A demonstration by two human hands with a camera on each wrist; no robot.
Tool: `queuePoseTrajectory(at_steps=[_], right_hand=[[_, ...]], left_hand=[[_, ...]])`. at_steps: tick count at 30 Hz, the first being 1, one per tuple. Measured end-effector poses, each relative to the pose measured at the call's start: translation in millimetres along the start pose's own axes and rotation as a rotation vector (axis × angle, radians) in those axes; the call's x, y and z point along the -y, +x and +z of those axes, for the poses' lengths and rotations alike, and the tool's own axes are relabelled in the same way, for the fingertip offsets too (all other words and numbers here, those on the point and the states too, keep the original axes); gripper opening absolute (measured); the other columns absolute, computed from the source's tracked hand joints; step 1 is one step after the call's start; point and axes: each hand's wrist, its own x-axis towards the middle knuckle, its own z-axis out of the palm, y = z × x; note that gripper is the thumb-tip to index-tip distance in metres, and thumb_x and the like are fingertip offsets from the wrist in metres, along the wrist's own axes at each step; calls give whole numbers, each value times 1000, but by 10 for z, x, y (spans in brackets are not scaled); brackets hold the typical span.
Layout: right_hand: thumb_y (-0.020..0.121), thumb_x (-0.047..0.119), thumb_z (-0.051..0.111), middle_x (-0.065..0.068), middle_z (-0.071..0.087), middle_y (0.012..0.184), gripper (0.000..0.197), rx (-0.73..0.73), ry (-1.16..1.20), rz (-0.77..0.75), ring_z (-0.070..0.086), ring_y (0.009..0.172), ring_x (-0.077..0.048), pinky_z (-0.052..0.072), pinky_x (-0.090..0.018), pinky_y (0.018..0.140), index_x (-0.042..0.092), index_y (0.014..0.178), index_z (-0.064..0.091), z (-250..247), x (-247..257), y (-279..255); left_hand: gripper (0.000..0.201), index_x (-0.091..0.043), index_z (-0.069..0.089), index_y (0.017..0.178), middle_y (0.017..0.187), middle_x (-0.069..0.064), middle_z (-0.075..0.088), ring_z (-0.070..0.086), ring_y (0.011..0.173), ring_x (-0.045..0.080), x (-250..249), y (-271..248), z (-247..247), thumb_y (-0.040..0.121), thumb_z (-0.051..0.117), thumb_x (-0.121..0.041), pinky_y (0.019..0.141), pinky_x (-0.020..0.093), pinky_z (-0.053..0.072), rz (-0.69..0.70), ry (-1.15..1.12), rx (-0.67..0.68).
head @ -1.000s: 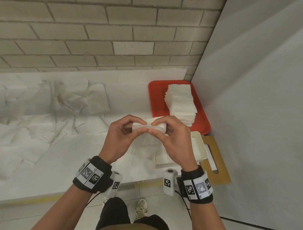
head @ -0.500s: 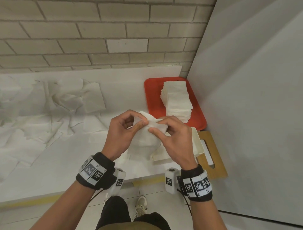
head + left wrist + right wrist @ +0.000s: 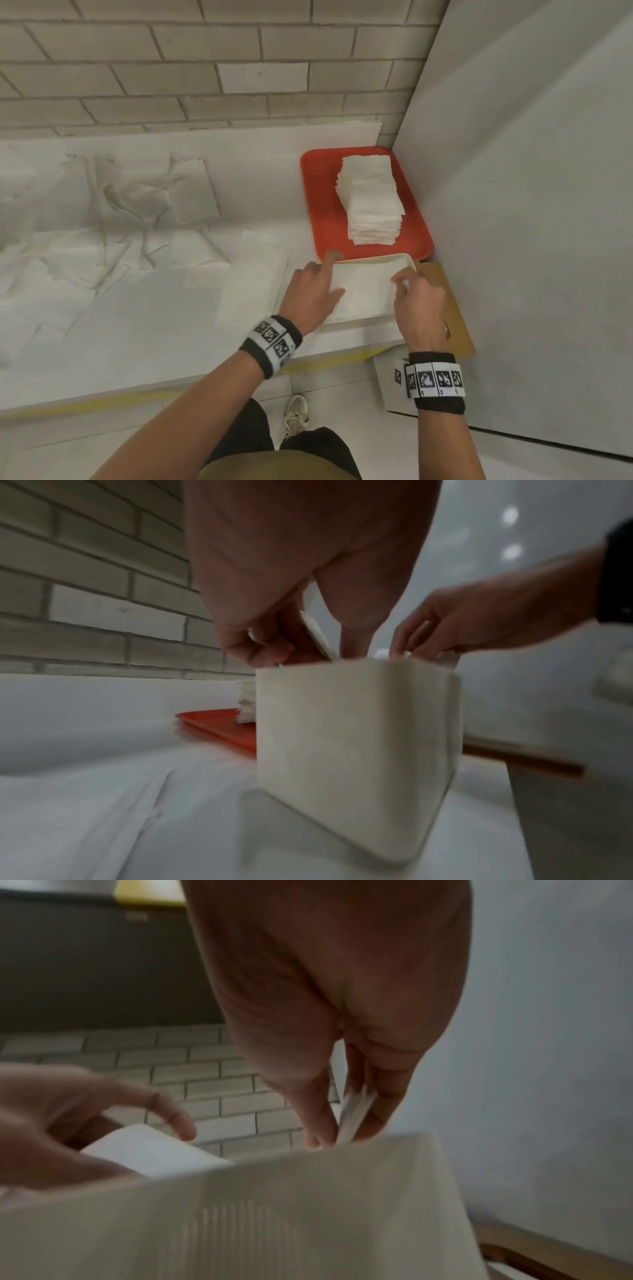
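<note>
Behind the box (image 3: 373,265) — red tray (image 3: 322,205), seemingly touching.

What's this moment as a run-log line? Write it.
state: folded napkin at cream box opening | left grip: pinches left end | right grip: pinches right end | behind: napkin stack on red tray

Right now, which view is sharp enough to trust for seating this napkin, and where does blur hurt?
Head view: evenly lit and sharpest, though the left hand, right hand and napkin smear a little and the lens bows the brick wall. Left wrist view: dim, holder wall motion-blurred, two glare spots on the panel. Right wrist view: darkest, softest; only the napkin edge in the right hand reads.
</note>
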Motion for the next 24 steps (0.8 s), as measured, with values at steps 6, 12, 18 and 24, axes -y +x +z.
queuePoseTrajectory(at_steps=[6, 12, 18, 24], right_hand=[[96, -11, 55, -17, 75, 95, 34, 153, -284, 2, 73, 78, -37, 56, -37, 62, 8, 113, 78, 74, 214, 82], [105, 22, 57, -11, 68, 114, 16, 340, -482, -26, 70, 101, -28, 47, -32, 73, 11, 111, 67, 78, 680, 30], [108, 25, 55, -10, 67, 118, 20, 462, -496, 77, 68, 111, -28, 57, -36, 89, 11, 118, 65, 182, 608, 76], [104, 20, 59, -9, 65, 112, 19, 391, -506, 188, 64, 98, -26, 52, -34, 78, 11, 119, 67, 96, 496, 208]], left_hand=[[22, -19, 57, 124, 102, -4, 64, 62, 94, 18, 436, -75, -53, 103, 62, -13, 86, 41, 53, -17, -146, -258], [15, -14, 62, 116, 114, 4, 61, 61, 97, 21, 1036, 66, -407, 107, 52, -6, 84, 36, 55, -223, -262, -621], [62, -23, 44, 156, 160, 4, 46, 33, 146, 39, 1659, 355, -639, 99, 67, -22, 119, 56, 34, -274, 205, 135], [83, -33, 43, 152, 146, -3, 51, 39, 136, 29, 1767, 664, -805, 83, 79, -62, 112, 55, 29, -241, 459, 396]])
